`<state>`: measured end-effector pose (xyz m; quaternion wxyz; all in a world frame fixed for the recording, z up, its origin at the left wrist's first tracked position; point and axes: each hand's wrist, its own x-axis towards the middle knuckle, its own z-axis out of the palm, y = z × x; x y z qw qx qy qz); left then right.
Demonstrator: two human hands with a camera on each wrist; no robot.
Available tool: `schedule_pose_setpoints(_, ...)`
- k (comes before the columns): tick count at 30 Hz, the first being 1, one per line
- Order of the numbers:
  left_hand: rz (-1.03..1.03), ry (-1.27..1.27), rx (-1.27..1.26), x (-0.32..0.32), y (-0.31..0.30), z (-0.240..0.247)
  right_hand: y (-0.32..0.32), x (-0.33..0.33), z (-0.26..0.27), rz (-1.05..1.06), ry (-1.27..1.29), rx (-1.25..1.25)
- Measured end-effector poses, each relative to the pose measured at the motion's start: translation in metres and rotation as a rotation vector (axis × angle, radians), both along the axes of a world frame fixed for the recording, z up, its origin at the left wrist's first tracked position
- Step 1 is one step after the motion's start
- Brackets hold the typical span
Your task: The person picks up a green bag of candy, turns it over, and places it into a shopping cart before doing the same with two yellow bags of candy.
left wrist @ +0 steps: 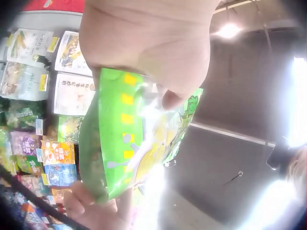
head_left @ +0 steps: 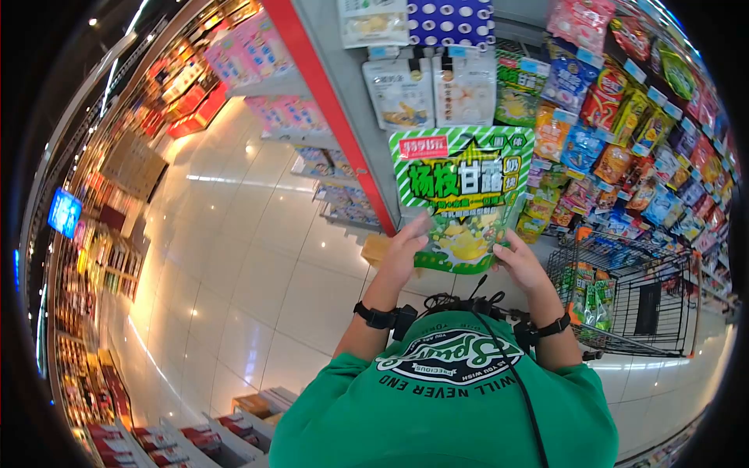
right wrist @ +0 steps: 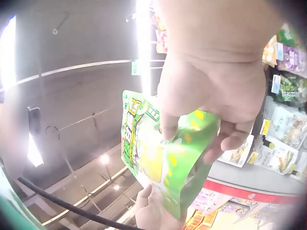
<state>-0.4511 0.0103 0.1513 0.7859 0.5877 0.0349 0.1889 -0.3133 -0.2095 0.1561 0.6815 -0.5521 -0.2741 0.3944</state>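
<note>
The left hand (head_left: pixel 404 253) pinches the lower left edge of a green pouch (head_left: pixel 470 183), the right hand (head_left: pixel 521 264) its lower right edge. The pouch is held up, printed front toward the person, near hanging snack bags (head_left: pixel 605 95). To the right, a wire cart (head_left: pixel 649 308) holds green packets (head_left: pixel 594 300).

A person's green shirt (head_left: pixel 437 433) has sleeves (head_left: pixel 331 376) ending near the elbows. A black-and-white chest print (head_left: pixel 452 359) includes "WILL NEVER END". 2 black straps (head_left: pixel 374 317), 1 per wrist, carry dark devices (head_left: pixel 403 320). Black cables (head_left: pixel 446 302) bunch at chest level; 1 runs down the shirt.
</note>
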Motion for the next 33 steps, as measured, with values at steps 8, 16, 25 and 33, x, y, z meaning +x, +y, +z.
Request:
schedule_pose_setpoints(8, 0.009, 0.177, 0.088, 0.090, -0.017, 0.002, -0.019, 0.071, -0.025, -0.027, 0.152, -0.046)
schedule_pose_setpoints(16, -0.016, 0.391, 0.432, 0.241, -0.027, 0.018, -0.022, 0.209, -0.044, -0.183, 0.271, -0.015)
schedule_pose_setpoints(25, 0.198, 0.452, 0.501, 0.356, -0.036, -0.004, -0.015, 0.327, -0.057, -0.183, 0.248, -0.042)
schedule_pose_setpoints(33, 0.169, 0.484, 0.513, 0.387, -0.019, -0.020, -0.001, 0.359, -0.063, -0.212, 0.287, -0.039)
